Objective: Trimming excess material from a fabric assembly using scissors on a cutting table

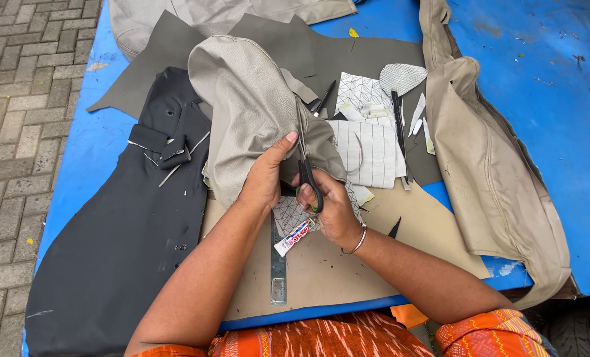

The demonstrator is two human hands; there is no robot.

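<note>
My left hand [263,180] grips the lower edge of a beige leather cover [242,99], which bulges up at the middle of the blue table [553,79]. My right hand [334,208] holds black scissors [306,173] by their handles, with the blades pointing up into the cover's edge beside my left thumb. Under my hands lie a white quilted fabric piece [292,213], a small white tube [293,237] and a steel ruler [278,264], all on a tan cardboard sheet [348,264].
A black leather panel [123,231] covers the table's left. A grey sheet [348,56] lies at the back, with quilted white scraps [368,145] on it. Another beige seat cover [493,178] drapes along the right. Brick paving [11,132] borders the left edge.
</note>
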